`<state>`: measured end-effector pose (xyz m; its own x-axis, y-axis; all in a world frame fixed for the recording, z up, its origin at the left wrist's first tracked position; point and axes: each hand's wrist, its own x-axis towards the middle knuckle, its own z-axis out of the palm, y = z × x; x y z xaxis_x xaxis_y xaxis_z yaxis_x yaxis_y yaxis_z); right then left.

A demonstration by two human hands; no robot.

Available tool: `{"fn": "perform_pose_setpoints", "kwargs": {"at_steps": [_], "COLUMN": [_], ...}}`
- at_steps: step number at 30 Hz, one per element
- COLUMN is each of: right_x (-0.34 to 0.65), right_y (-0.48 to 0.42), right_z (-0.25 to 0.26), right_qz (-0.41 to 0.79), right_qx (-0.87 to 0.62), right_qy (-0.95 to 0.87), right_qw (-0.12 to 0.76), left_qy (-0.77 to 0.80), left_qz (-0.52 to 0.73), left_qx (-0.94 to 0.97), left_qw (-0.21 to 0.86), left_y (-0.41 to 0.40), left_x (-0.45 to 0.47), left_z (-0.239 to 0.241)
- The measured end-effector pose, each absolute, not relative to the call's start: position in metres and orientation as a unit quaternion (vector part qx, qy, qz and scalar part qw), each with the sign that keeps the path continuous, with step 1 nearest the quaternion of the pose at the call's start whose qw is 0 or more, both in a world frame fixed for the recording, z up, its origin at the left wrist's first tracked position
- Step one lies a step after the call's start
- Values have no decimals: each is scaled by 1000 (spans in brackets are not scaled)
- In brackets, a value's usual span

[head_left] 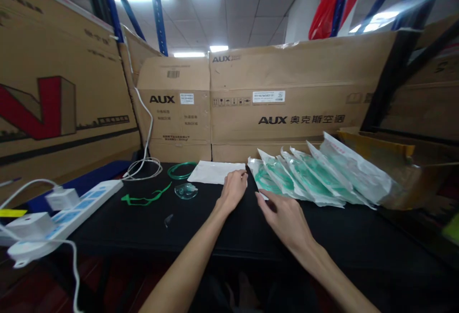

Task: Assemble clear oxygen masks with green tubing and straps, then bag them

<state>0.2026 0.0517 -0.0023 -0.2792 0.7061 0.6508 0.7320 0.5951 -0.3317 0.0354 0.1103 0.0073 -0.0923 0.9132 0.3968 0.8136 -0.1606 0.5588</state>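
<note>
My left hand [234, 188] lies over the right end of a flat white packet [210, 172], its fingers curled together; what they grip is hidden. My right hand [287, 215] is closed in a pinch, with a small white piece [264, 196] showing between thumb and forefinger. Just beyond it leans a row of several clear-and-white pouches [297, 174] with green tubing inside. Left of the packet are a coil of green tubing [179, 171], a clear plastic mask-like cup [185, 190] and a green strap [147, 199]. A small clear plastic bit [168, 220] lies nearer me.
Everything rests on a black tabletop [215, 229]. A white power strip [68, 220] with plugs and a looped white cable [143, 168] occupies the left. Cardboard panels [301, 83] wall the back and left. An open brown carton or bag [412, 169] stands at right.
</note>
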Motion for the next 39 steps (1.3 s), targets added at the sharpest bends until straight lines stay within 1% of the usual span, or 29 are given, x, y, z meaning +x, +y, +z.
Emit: {"fn": "perform_pose_setpoints", "kwargs": {"at_steps": [3,6,8,12,15,18,20,23,27,31,36,39], "right_x": [164,120,89,33,4,1,20,74,157,199,207,210], "right_y": [52,58,62,67,74,78,73,59,43,41,42,39], "right_z": [13,16,12,0,-4,-5,-5,-8,-16,-23,-22,-20], "right_qz": [93,144,163,172,171,179,190,229,408,509,542,548], "right_qx": [-396,-361,-335,-311,-319,-313,-299,-285,-305,-304,-303,-298], "right_qy": [-827,-846,-859,-878,-884,-888,-888,-876,-774,-709,-684,-678], "right_qw": [388,365,351,319,295,286,293,315,377,382,384,389], "left_qy": [645,670,674,665,663,666,662,653,638,570,448,442], "left_qz": [364,366,378,360,316,291,293,321,376,400,393,402], "left_qx": [670,646,635,655,678,686,690,686,670,710,781,767], "left_qw": [47,17,-12,-3,23,15,2,-6,43,101,186,233], "left_y": [60,3,-32,-75,-84,-82,-79,-75,-59,-23,16,22], "left_x": [2,-46,-83,-147,-173,-180,-179,-170,-128,-59,-6,0], "left_z": [10,7,0,-23,-37,-41,-40,-38,-27,-7,4,-2]}}
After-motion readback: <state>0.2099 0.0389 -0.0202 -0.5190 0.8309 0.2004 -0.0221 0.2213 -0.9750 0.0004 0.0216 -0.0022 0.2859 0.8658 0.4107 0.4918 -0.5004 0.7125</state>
